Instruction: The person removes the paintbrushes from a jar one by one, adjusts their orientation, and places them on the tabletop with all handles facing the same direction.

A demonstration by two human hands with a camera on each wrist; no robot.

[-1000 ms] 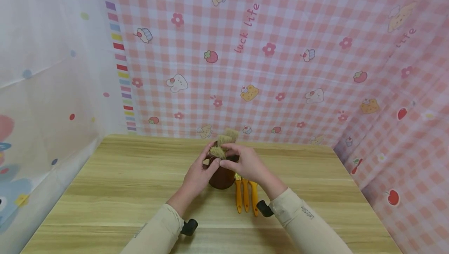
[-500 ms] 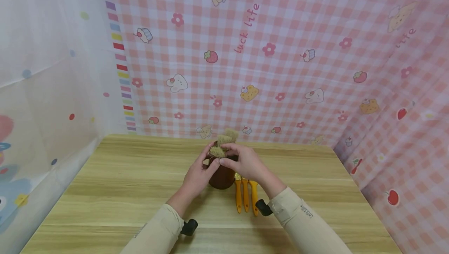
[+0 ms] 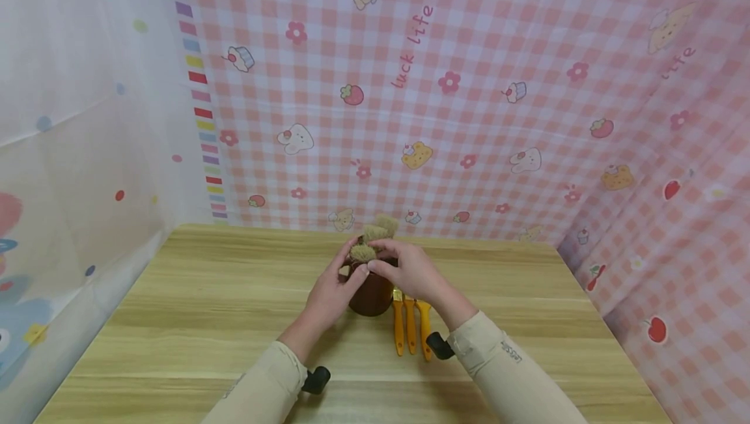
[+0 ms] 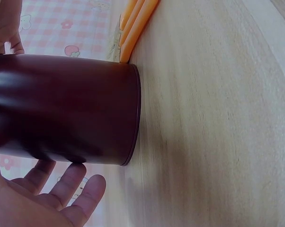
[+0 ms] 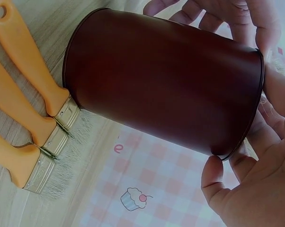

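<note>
A dark brown cylindrical brush holder [image 3: 370, 297] stands on the table, a bristle head [image 3: 363, 253] at its mouth and more pale bristles [image 3: 377, 232] behind. My left hand [image 3: 328, 294] curves round its left side, thumb at the near rim; in the left wrist view the lower fingers [image 4: 69, 189] lie along the wall. My right hand [image 3: 413, 274] holds the opposite side of the rim, its thumb close to the left thumb. In the right wrist view a right fingertip [image 5: 212, 171] touches the rim. The brush handles inside the holder are hidden.
Three paintbrushes with orange handles [image 3: 411, 329] lie side by side to the right of the holder, their bristles pointing away. The wooden table [image 3: 234, 320] ends at a pink checked cloth [image 3: 328, 118] behind. A white cloth [image 3: 99, 118] hangs on the left.
The nearest bristle head has turned slightly and now looks rounder and more upright. Both hands stay at the holder's rim with barely any movement.
</note>
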